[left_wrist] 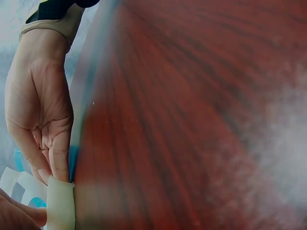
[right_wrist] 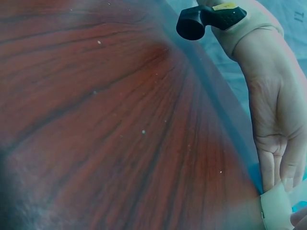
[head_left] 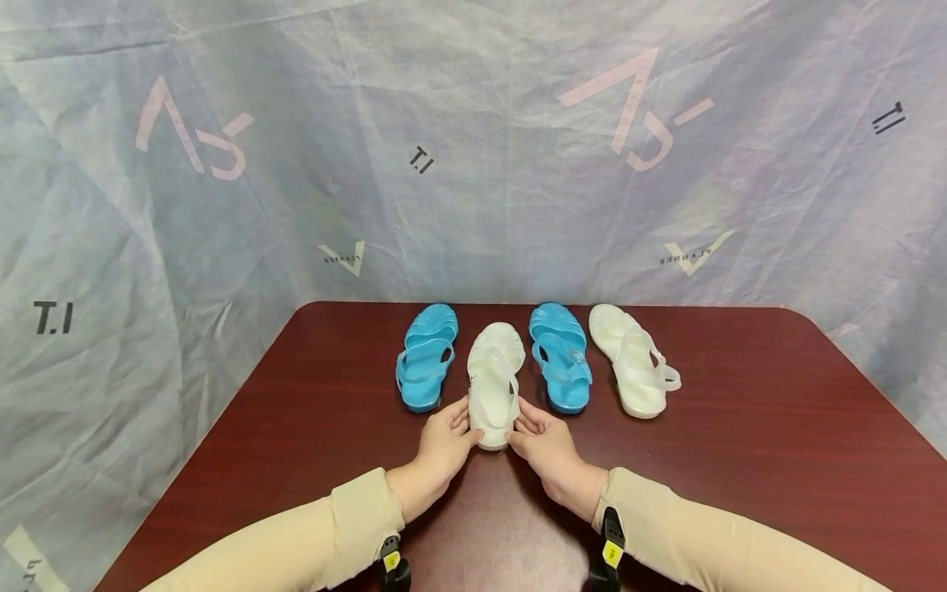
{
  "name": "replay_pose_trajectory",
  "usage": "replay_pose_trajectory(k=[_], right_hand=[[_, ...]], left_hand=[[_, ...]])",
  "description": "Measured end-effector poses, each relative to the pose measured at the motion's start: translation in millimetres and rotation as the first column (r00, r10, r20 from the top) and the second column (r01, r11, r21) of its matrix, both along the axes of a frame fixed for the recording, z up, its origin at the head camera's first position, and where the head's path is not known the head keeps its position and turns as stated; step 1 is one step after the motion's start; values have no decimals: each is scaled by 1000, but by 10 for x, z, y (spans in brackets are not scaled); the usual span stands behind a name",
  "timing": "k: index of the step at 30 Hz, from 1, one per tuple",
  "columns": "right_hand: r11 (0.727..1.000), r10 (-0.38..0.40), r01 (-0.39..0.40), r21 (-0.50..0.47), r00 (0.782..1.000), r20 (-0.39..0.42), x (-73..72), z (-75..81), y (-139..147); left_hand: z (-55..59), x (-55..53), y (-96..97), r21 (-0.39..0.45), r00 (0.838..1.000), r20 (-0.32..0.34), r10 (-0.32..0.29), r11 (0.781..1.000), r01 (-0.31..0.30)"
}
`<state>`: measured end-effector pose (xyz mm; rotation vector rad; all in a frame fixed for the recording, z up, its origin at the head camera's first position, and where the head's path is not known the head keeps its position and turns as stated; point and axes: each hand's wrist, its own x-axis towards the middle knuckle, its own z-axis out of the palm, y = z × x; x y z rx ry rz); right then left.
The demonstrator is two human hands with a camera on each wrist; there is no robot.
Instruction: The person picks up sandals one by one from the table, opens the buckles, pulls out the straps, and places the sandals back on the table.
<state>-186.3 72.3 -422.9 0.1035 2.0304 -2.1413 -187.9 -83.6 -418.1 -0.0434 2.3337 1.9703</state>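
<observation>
A white jelly sandal (head_left: 491,401) is held by its heel end between my two hands, toe pointing away. My left hand (head_left: 441,448) pinches the heel from the left, thumb on the insole and fingers along the side. From the right, my right hand (head_left: 550,452) grips it the same way. Both wrist views show the pale heel (left_wrist: 61,203) with fingers at its edge. Whether the sandal touches the table is hard to tell. To its left lies a blue sandal (head_left: 423,374); to its right lie another blue sandal (head_left: 565,395) and a second white sandal (head_left: 638,370).
The dark red wooden table (head_left: 740,460) extends to both sides of the sandals. Behind it hangs a grey printed cloth (head_left: 488,123). Each wrist wears a black camera strap (head_left: 612,538) with a yellow label, at the beige sleeve cuffs.
</observation>
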Motion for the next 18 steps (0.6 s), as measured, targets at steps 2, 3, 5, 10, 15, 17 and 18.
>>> replay_pose_trajectory(k=[2, 3, 5, 10, 15, 17, 18], right_hand=[[1000, -1, 1, -6, 1000, -3, -5, -8, 3], [1000, -2, 2, -7, 1000, -3, -8, -10, 5], [1000, 0, 0, -10, 1000, 0, -16, -12, 4], [1000, 5, -5, -7, 1000, -2, -54, -13, 2], [1000, 8, -8, 6, 1000, 3, -93, -5, -7], [1000, 7, -7, 3, 1000, 15, -106, 2, -15], [1000, 5, -5, -2, 1000, 21, -113, 8, -21]], left_hand=[[-4, -9, 6, -8, 1000, 1, 1, 1000, -1], [-2, -13, 10, -8, 1000, 0, -1, 1000, 1], [-4, -21, 12, -13, 1000, 2, 2, 1000, -2], [-4, -54, 22, -16, 1000, 6, 14, 1000, -14], [-2, -96, 26, -5, 1000, 21, 20, 1000, -20], [6, -110, 29, 0, 999, 28, 22, 1000, -22], [9, -118, 32, 0, 999, 30, 24, 1000, -24]])
